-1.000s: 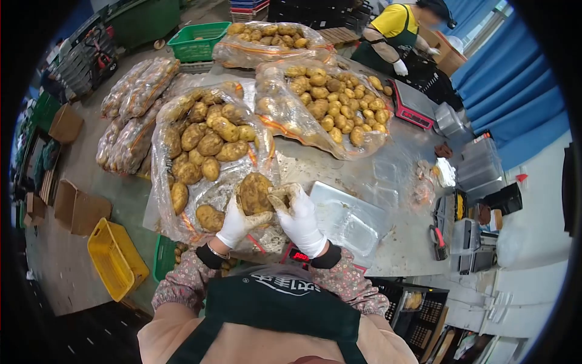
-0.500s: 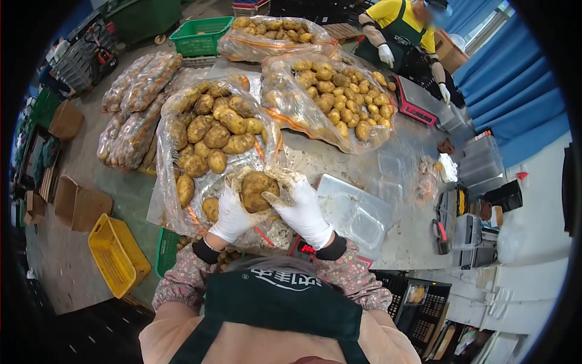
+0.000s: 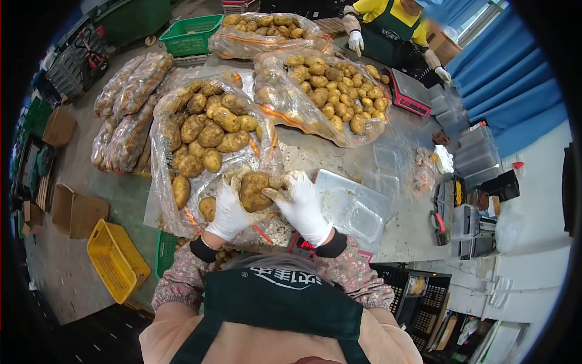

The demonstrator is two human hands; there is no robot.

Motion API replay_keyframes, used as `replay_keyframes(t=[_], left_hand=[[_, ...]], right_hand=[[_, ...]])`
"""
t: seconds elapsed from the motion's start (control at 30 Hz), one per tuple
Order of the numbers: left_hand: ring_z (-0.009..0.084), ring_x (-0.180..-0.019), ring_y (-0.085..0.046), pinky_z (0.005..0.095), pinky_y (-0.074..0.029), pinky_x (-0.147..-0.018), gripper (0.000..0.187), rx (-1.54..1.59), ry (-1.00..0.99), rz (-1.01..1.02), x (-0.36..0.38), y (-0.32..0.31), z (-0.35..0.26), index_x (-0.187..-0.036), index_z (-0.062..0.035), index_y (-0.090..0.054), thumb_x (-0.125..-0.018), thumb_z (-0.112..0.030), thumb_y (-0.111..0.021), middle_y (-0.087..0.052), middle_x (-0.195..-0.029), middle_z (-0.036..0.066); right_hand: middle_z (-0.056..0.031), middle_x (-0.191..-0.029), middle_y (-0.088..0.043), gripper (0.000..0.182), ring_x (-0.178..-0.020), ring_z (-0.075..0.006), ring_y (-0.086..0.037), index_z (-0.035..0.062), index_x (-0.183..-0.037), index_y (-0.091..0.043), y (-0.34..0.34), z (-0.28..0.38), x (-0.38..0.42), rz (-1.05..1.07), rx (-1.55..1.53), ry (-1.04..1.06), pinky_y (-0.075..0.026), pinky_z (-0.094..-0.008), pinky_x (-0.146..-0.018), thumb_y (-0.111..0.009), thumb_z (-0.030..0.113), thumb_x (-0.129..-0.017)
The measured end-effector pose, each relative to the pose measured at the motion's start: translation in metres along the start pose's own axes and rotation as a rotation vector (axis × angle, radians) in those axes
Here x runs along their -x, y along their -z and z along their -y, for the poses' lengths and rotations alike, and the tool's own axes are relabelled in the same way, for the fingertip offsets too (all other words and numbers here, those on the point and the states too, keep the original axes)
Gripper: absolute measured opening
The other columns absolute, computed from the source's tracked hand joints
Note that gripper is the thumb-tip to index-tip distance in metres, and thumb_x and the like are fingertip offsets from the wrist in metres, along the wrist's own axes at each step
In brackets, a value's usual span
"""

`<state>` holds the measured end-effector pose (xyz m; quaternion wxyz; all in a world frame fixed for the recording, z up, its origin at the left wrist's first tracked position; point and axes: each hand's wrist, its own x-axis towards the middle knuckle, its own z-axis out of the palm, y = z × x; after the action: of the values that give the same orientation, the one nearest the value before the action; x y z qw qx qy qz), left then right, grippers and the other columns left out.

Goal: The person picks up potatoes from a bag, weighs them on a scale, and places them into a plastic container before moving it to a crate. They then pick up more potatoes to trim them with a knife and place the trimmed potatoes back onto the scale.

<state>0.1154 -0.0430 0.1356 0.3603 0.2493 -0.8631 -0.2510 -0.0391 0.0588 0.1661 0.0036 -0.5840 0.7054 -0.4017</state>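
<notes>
A large, dirt-smudged potato is held between both hands, in front of my chest. White-gloved, my left hand grips its left side. My right hand, in a soiled white glove, has its thumb and fingers against the right side. Just beyond lies an opened clear plastic bag of potatoes. One loose potato rests left of my left hand. To the right of my right hand, a clear plastic tray sits on a scale with a red display, partly hidden by my wrist.
More potato bags lie across the table. A co-worker in white gloves stands at the far right by another scale. Clear containers and a tape dispenser are at right. A yellow crate stands on the floor at left.
My right hand's fingers have shifted slightly on the potato, opening out a little. The whole view has shifted slightly. The co-worker's hand has moved a little.
</notes>
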Motion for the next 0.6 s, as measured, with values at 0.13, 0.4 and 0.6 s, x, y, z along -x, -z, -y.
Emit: replay_keyframes(t=[0.13, 0.4, 0.6], left_hand=[[0.0395, -0.104, -0.055, 0.0465, -0.045, -0.09, 0.09, 0.071, -0.008, -0.024, 0.006, -0.005, 0.003, -0.125, -0.0001, -0.05, -0.054, -0.038, -0.09, -0.056, -0.114, 0.021], [0.0393, -0.105, -0.054, 0.0468, -0.044, -0.091, 0.086, 0.116, -0.016, 0.039, 0.005, -0.005, 0.001, -0.125, -0.0014, -0.05, -0.055, -0.035, -0.089, -0.057, -0.113, 0.02], [0.0389, -0.109, -0.054, 0.0453, -0.043, -0.094, 0.089, -0.034, 0.017, -0.012, 0.008, -0.001, 0.009, -0.129, -0.0011, -0.048, -0.056, -0.031, -0.089, -0.054, -0.12, 0.02]], right_hand=[[-0.0086, -0.082, -0.062, 0.02, -0.074, -0.0306, -0.057, 0.0066, -0.087, -0.064, -0.006, 0.007, 0.005, -0.131, 0.139, 0.136, -0.046, -0.0407, -0.064, -0.077, 0.014, -0.074], [-0.0122, -0.08, -0.062, 0.011, -0.073, -0.0314, -0.06, 0.0042, -0.09, -0.064, -0.012, 0.009, 0.01, -0.231, -0.134, 0.013, -0.048, -0.0371, -0.065, -0.07, 0.01, -0.082], [-0.0153, -0.088, -0.066, 0.016, -0.081, -0.028, -0.065, 0.0019, -0.103, -0.066, -0.014, -0.013, 0.013, -0.268, -0.462, -0.329, -0.049, -0.033, -0.071, -0.061, 0.009, -0.09]])
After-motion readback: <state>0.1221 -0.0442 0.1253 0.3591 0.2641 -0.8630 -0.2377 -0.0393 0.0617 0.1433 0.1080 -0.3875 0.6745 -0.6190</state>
